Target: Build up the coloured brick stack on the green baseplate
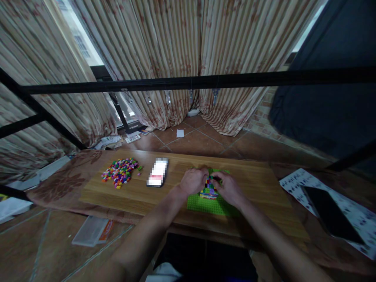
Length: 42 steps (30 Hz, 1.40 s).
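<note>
While both arms are stretching out over the light wooden desk (pixel 258 184), the left hand (pixel 194 181) and right hand (pixel 229 189) are closing in on a small multicoloured stack of plastic bricks (pixel 209 188), fingers curling around it from either side and pinching it. That brick stack is sitting on a bright green studded baseplate (pixel 205 204), pretty much in the middle of the plate. Left of the baseplate, a blurred-out white and pink rectangular object (pixel 158 172) is lying flat, and further left of that a loose pile of tiny mixed-colour bricks (pixel 120 172) is spreading over the desk. Well to the right of the baseplate, a black flat slab (pixel 330 213) is resting on a patterned white sheet (pixel 296 182).
</note>
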Each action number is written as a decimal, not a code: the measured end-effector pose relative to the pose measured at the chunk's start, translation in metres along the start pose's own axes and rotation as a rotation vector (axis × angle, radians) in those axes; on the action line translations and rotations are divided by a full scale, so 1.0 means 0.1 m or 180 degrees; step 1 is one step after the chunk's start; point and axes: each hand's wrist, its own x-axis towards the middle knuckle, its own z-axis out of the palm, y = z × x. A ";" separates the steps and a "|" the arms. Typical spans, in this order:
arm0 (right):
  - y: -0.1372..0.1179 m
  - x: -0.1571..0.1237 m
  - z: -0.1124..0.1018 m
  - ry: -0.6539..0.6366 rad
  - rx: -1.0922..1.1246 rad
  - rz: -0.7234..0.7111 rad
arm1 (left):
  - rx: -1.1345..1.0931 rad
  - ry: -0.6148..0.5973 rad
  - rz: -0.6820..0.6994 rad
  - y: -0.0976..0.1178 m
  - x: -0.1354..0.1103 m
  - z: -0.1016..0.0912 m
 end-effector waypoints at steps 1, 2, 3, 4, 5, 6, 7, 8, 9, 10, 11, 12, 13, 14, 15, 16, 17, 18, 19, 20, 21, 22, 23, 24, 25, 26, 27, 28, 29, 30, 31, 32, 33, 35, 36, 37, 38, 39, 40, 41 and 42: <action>0.00 0.00 0.01 0.0035 0.0006 0.0002 | -0.0077 0.0004 -0.0015 -0.01 -0.01 0.01; 0.00 -0.01 0.02 0.0073 0.0017 0.0007 | -0.0178 0.0012 -0.0021 -0.03 -0.03 0.01; 0.00 0.00 0.03 0.0112 0.0030 0.0010 | -0.0303 0.0030 -0.0020 -0.04 -0.04 0.02; -0.01 0.00 0.04 0.0154 0.0045 0.0014 | -0.0447 0.0057 -0.0012 -0.06 -0.05 0.03; -0.01 0.00 0.05 0.0198 0.0062 0.0017 | -0.0597 0.0096 -0.0001 -0.07 -0.07 0.03; -0.02 0.00 0.07 0.0245 0.0079 0.0025 | -0.0733 0.0148 0.0010 -0.08 -0.08 0.04; -0.02 0.00 0.09 0.0289 0.0095 0.0034 | -0.0841 0.0201 0.0021 -0.10 -0.08 0.03; -0.03 0.00 0.12 0.0330 0.0110 0.0044 | -0.0912 0.0243 0.0027 -0.10 -0.09 0.03; -0.03 -0.01 0.14 0.0365 0.0122 0.0054 | -0.0940 0.0270 0.0032 -0.11 -0.09 0.02; -0.03 -0.02 0.17 0.0393 0.0136 0.0061 | -0.0927 0.0286 0.0042 -0.11 -0.09 0.01; -0.04 -0.04 0.19 0.0417 0.0153 0.0068 | -0.0885 0.0293 0.0059 -0.11 -0.08 0.00; -0.04 -0.05 0.21 0.0442 0.0173 0.0077 | -0.0826 0.0289 0.0089 -0.11 -0.07 -0.01; -0.04 -0.07 0.23 0.0465 0.0196 0.0089 | -0.0756 0.0287 0.0123 -0.11 -0.06 -0.02; -0.04 -0.08 0.25 0.0490 0.0224 0.0105 | -0.0682 0.0285 0.0152 -0.11 -0.05 -0.03; -0.04 -0.09 0.26 0.0516 0.0256 0.0126 | -0.0606 0.0278 0.0176 -0.10 -0.04 -0.04; -0.03 -0.10 0.27 0.0546 0.0292 0.0153 | -0.0535 0.0263 0.0197 -0.10 -0.03 -0.04; -0.03 -0.10 0.28 0.0579 0.0330 0.0186 | -0.0472 0.0240 0.0217 -0.09 -0.02 -0.05; -0.03 -0.09 0.29 0.0615 0.0371 0.0222 | -0.0423 0.0211 0.0240 -0.09 -0.01 -0.05; -0.03 -0.09 0.29 0.0652 0.0411 0.0260 | -0.0392 0.0183 0.0267 -0.09 0.00 -0.05; -0.03 -0.08 0.30 0.0691 0.0448 0.0297 | -0.0376 0.0160 0.0294 -0.09 0.01 -0.04; -0.03 -0.06 0.31 0.0726 0.0480 0.0331 | -0.0373 0.0145 0.0315 -0.09 0.01 -0.04; -0.03 -0.05 0.33 0.0754 0.0509 0.0359 | -0.0375 0.0138 0.0331 -0.09 0.01 -0.03; -0.03 -0.04 0.34 0.0781 0.0532 0.0385 | -0.0379 0.0135 0.0342 -0.09 0.01 -0.03; -0.04 -0.03 0.36 0.0808 0.0550 0.0411 | -0.0376 0.0137 0.0350 -0.09 0.01 -0.02; -0.05 -0.02 0.38 0.0842 0.0563 0.0440 | -0.0363 0.0143 0.0357 -0.09 0.01 -0.01; -0.06 -0.02 0.40 0.0881 0.0572 0.0469 | -0.0337 0.0150 0.0370 -0.09 0.01 0.00; -0.07 -0.01 0.41 0.0927 0.0577 0.0497 | -0.0297 0.0163 0.0382 -0.09 0.00 0.02; -0.08 -0.01 0.43 0.0974 0.0579 0.0522 | -0.0247 0.0180 0.0392 -0.09 0.00 0.03; -0.10 -0.01 0.45 0.1018 0.0580 0.0541 | -0.0199 0.0198 0.0401 -0.09 -0.01 0.04; -0.11 -0.01 0.46 0.1052 0.0580 0.0551 | -0.0165 0.0218 0.0408 -0.09 -0.01 0.06; -0.11 -0.01 0.46 0.1079 0.0578 0.0553 | -0.0151 0.0239 0.0413 -0.09 -0.02 0.07; -0.12 -0.01 0.47 0.1099 0.0574 0.0549 | -0.0152 0.0262 0.0413 -0.09 -0.02 0.09; -0.12 -0.01 0.48 0.1115 0.0569 0.0539 | -0.0158 0.0287 0.0411 -0.08 -0.03 0.10; -0.12 -0.02 0.48 0.1135 0.0560 0.0506 | -0.0163 0.0336 0.0407 -0.08 -0.03 0.13; -0.12 -0.03 0.49 0.1144 0.0557 0.0486 | -0.0148 0.0363 0.0403 -0.08 -0.04 0.14; -0.11 -0.03 0.49 0.1149 0.0555 0.0466 | -0.0132 0.0390 0.0402 -0.08 -0.04 0.15; -0.11 -0.03 0.49 0.1151 0.0554 0.0446 | -0.0125 0.0417 0.0399 -0.08 -0.04 0.17; -0.10 -0.04 0.50 0.1152 0.0552 0.0428 | -0.0130 0.0441 0.0395 -0.08 -0.05 0.18; -0.10 -0.04 0.50 0.1151 0.0549 0.0410 | -0.0145 0.0462 0.0391 -0.08 -0.05 0.19; -0.10 -0.04 0.50 0.1146 0.0545 0.0393 | -0.0167 0.0485 0.0383 -0.08 -0.05 0.19; -0.10 -0.04 0.50 0.1140 0.0539 0.0376 | -0.0194 0.0513 0.0373 -0.08 -0.05 0.20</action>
